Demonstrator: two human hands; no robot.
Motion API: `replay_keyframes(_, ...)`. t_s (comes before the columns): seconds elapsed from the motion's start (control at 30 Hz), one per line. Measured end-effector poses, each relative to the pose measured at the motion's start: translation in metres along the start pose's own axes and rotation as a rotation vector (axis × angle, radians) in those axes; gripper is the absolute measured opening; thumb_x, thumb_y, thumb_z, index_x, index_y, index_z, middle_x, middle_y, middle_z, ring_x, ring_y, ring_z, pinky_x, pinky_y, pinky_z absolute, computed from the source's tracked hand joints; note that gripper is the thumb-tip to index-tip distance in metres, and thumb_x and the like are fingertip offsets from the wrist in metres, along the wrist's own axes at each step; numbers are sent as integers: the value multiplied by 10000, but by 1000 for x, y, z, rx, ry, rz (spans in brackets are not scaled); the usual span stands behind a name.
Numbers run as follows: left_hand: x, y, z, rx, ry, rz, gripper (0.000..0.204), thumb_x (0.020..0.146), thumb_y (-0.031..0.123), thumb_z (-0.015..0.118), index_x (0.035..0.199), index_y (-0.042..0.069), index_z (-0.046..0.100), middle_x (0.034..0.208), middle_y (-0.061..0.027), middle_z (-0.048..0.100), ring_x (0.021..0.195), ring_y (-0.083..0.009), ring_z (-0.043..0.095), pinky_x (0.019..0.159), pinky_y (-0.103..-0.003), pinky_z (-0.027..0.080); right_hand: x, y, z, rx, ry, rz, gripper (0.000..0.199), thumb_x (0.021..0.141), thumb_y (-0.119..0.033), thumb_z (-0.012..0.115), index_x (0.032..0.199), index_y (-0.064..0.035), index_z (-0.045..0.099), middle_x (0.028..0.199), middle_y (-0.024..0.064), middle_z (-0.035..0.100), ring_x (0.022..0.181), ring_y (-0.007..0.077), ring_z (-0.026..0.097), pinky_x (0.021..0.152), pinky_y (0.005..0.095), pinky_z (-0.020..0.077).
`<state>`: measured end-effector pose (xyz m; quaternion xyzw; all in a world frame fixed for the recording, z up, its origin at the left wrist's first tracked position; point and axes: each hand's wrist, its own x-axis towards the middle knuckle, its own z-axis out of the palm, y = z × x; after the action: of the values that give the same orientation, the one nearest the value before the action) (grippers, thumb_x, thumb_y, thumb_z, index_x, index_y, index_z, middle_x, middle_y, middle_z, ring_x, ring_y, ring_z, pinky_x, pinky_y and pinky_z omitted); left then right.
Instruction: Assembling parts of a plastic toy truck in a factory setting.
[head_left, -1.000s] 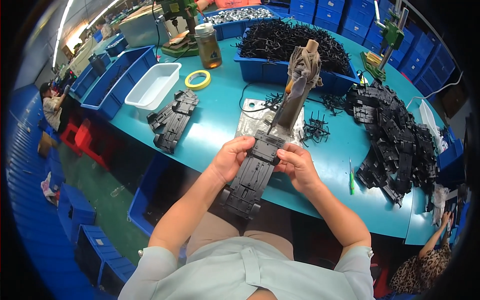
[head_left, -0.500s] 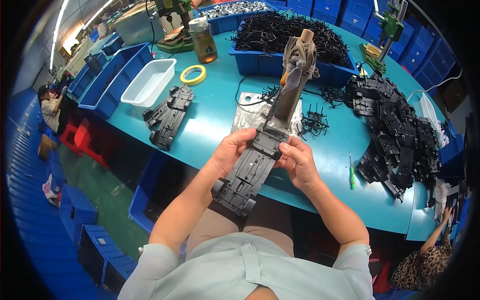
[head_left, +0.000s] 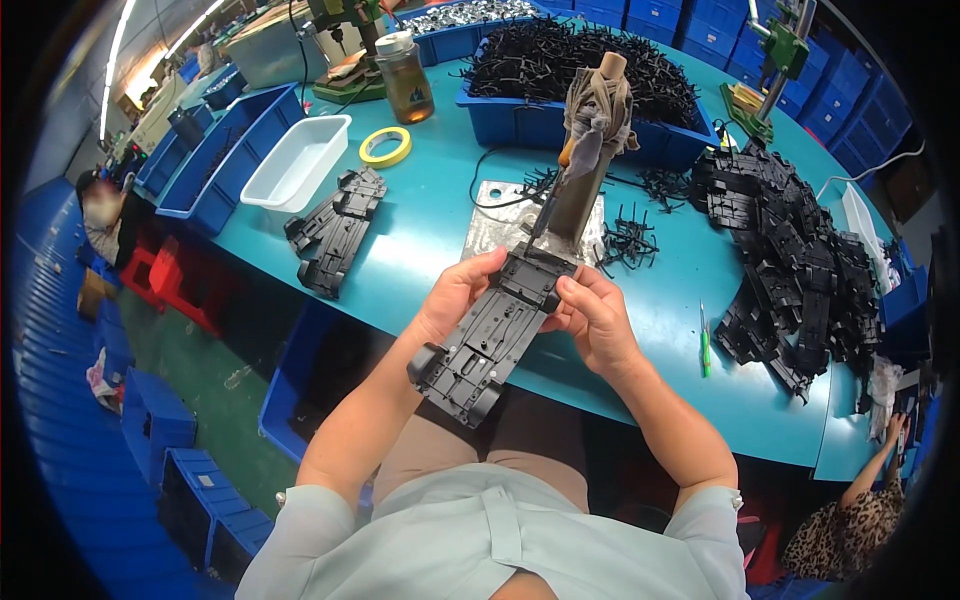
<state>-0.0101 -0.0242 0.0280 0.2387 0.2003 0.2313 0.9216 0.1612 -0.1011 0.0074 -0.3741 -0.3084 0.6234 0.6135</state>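
Between my two hands I hold a black plastic toy car chassis, tilted, its wheeled near end over the table's front edge. My left hand grips its left side near the far end. My right hand pinches the right side, thumb on top. The chassis's far end meets the tip of a soldering-iron-like tool, fixed to an upright metal stand wrapped in cloth. Under the stand lies a metal plate. Whether tip and chassis touch I cannot tell.
Two chassis lie at left by a white tray and yellow tape. A blue bin of black strips stands behind, near a bottle. A chassis pile and green pen-like tool are at right. Co-workers sit at both sides.
The near end of the chassis has swung slightly left and up, turning it a little in my hands. Both hands keep their hold, almost in place.
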Motion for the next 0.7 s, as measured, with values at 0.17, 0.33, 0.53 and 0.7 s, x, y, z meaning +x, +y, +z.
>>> replay_keyframes(0.17, 3, 2, -12, 50, 47, 6, 463, 968, 352, 445, 1128, -68, 557, 991, -203, 666, 847, -266, 688, 774, -377, 583, 3, 6, -8, -20, -35, -6, 298, 903, -263, 599, 1063, -17, 548, 931, 80, 653, 761, 149, 650, 661, 306, 557)
replay_keyframes(0.33, 4, 2, -11, 64, 50, 5, 465, 972, 361, 422, 1131, -55, 557, 980, -190, 668, 826, -249, 691, 726, -349, 593, 1, 0, -2, -10, -34, 4, 327, 904, -292, 600, 1086, -24, 549, 922, 71, 656, 762, 147, 652, 657, 309, 554)
replay_keyframes(0.53, 4, 2, -10, 29, 22, -3, 496, 964, 381, 447, 1131, -72, 556, 962, -220, 668, 784, -300, 694, 694, -360, 598, 2, -2, -2, -5, -32, 20, 338, 905, -303, 600, 1099, -32, 548, 926, 64, 659, 762, 148, 656, 654, 306, 554)
replay_keyframes(0.7, 4, 2, -9, 37, -5, 3, 506, 968, 387, 432, 1136, -76, 551, 963, -225, 667, 790, -302, 694, 697, -364, 600, 3, 0, -5, 6, -41, 22, 345, 907, -303, 599, 1108, -29, 543, 934, 68, 659, 769, 153, 659, 653, 306, 557)
